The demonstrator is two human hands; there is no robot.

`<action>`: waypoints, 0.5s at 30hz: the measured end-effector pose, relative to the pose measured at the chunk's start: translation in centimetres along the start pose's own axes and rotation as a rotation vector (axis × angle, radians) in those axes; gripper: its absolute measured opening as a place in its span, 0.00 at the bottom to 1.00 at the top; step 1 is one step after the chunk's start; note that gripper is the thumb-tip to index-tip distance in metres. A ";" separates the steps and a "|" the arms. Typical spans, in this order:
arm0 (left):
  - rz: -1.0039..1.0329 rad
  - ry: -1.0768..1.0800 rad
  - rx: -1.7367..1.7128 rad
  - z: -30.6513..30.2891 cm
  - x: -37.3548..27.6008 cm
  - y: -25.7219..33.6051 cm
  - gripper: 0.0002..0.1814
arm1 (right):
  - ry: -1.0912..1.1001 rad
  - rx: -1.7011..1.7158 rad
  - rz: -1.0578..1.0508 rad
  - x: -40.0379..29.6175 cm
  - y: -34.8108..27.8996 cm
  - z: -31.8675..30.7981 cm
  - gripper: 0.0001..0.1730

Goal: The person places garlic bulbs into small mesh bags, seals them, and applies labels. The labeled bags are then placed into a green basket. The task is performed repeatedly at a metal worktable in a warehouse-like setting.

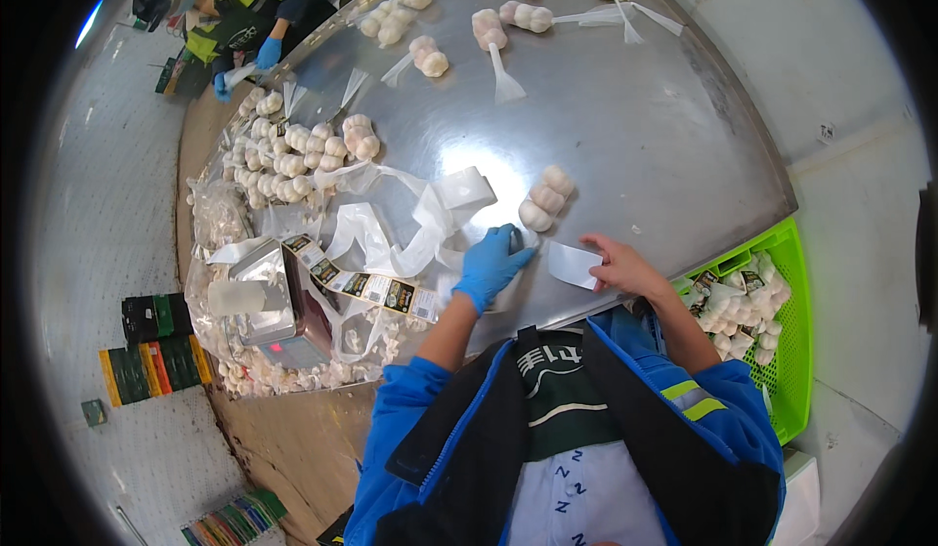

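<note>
My left hand [495, 264], in a blue glove, closes on the gathered end of a clear net sleeve. Beyond its fingers, a short row of garlic bulbs [547, 198] lies on the metal table. My right hand [623, 266], bare, holds a white label [574, 264] between thumb and fingers, its blank side up, just right of the glove. A strip of printed labels [364, 287] runs from a metal-cased device [282, 304] towards my left wrist. Crumpled white netting [432, 216] spreads over the table to the left of the garlic.
Netted garlic [275, 154] is piled at the left, and more rows [489, 29] lie at the far side. A green crate [795, 326] with packed garlic stands at the right. Another person [249, 26] in blue gloves works at the far left.
</note>
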State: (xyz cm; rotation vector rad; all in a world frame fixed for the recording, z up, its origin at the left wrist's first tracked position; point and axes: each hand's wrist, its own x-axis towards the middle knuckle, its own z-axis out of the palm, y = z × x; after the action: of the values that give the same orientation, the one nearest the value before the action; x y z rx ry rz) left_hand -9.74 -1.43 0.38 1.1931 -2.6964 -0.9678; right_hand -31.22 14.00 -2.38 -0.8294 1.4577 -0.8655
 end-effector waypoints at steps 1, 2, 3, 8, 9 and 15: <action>0.000 0.005 -0.069 0.9 0.7 -0.4 0.20 | 0.045 -0.058 -0.017 0.2 0.3 -0.1 0.16; -0.002 0.012 -0.139 1.9 1.4 -1.1 0.20 | 0.064 -0.092 0.037 0.0 0.5 -0.2 0.16; -0.036 -0.022 -0.333 3.2 1.5 -2.1 0.17 | 0.087 -0.123 0.084 -0.1 0.7 -0.4 0.16; -0.385 -0.195 -0.754 2.3 1.6 -2.6 0.15 | 0.042 -0.100 0.201 0.3 2.6 -1.2 0.14; -0.349 -0.120 -0.920 3.9 1.5 -3.6 0.16 | 0.002 -0.106 0.201 0.7 2.4 -0.9 0.14; -0.402 -0.252 -1.083 2.2 0.4 -2.9 0.16 | -0.099 0.062 0.325 1.8 0.9 1.7 0.11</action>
State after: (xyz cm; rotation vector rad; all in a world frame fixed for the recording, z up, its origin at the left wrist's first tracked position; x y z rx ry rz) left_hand -8.72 -2.02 -3.13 1.3306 -1.4972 -2.2889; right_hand -29.62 12.76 -4.05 -0.5604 1.4219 -0.6117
